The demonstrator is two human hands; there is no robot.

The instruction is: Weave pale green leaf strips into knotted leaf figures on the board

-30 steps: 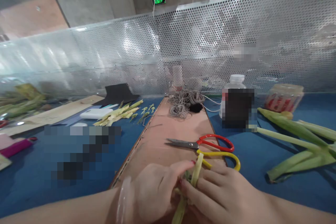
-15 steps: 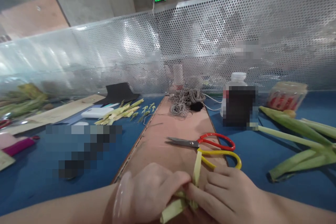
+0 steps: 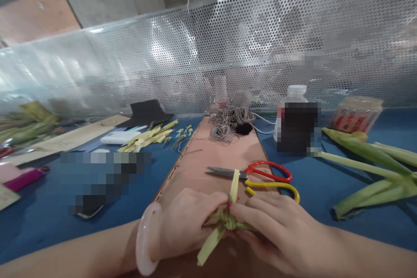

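A small folded piece of pale green husk [image 3: 229, 220] is being held between both hands, low and central, over the near end of the brown board [image 3: 218, 156]; whether it is also being supported from below cannot be told. Its left side is being gripped by the left hand [image 3: 187, 221], its right by the right hand [image 3: 276, 226]. The thumbs and forefingers are being pressed in close to the middle, pinching the husk, apparently so that the folds are being kept from springing open; the lower fingers are being partly hidden. Two loose ends are being left free, one pointing up and away, the other toward the near left, probably because only the centre is being secured.

The scissors [image 3: 241, 175] are being left just beyond the hands, blades to the left, with the yellow handle being partly covered by the right hand from this view, seemingly for easy reach. Longer leaves [image 3: 397, 186] are being spread on the blue surface [image 3: 312, 200] at right, and the cord [image 3: 231, 121] is being kept at the far end, presumably clear of the working space.
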